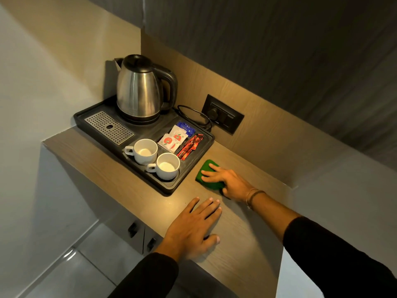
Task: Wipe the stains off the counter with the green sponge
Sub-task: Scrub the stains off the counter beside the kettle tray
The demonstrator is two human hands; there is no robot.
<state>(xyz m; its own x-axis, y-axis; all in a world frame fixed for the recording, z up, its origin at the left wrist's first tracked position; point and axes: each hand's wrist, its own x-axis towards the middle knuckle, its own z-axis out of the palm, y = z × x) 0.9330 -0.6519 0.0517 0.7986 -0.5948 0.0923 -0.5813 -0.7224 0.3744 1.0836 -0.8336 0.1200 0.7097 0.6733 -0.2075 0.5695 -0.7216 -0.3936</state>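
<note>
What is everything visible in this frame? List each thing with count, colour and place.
green sponge: 1, green, on counter right of tray, under right hand
counter: 1, light wood
tray: 1, black, counter's left part
kettle: 1, steel and black, tray's back
drip grate: 1, silver, tray's left
cups: 2, white, tray's front
sachets: several, white, blue, red, tray's right compartments
wall socket: 1, black, plug in it
cabinet doors: 2, grey, below counter
left hand: flat on counter
right hand: pressing sponge
</note>
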